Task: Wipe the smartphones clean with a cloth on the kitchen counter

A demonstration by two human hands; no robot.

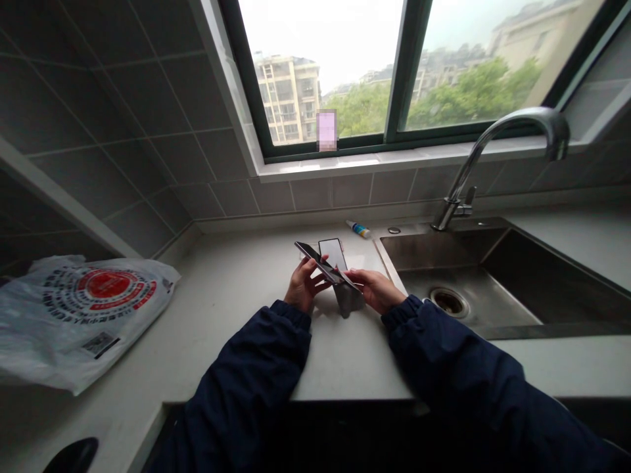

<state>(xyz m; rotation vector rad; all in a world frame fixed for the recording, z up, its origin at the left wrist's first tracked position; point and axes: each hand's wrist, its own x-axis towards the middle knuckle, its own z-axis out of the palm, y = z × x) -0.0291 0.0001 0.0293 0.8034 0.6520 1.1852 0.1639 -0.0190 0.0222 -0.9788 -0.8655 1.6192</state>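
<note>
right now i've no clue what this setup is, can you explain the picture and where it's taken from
There is no machine here: these are a person's two bare hands, seen by a camera worn on the head, looking forward and down. The left hand and right hand hold a dark phone-like object, tilted above the pale counter. What the dark shape just below it is, I can't tell. Behind it lie a flat rectangle with a pale face and a small tube with a blue and yellow label. A printed plastic bag is on the left, a metal sink on the right.
</note>
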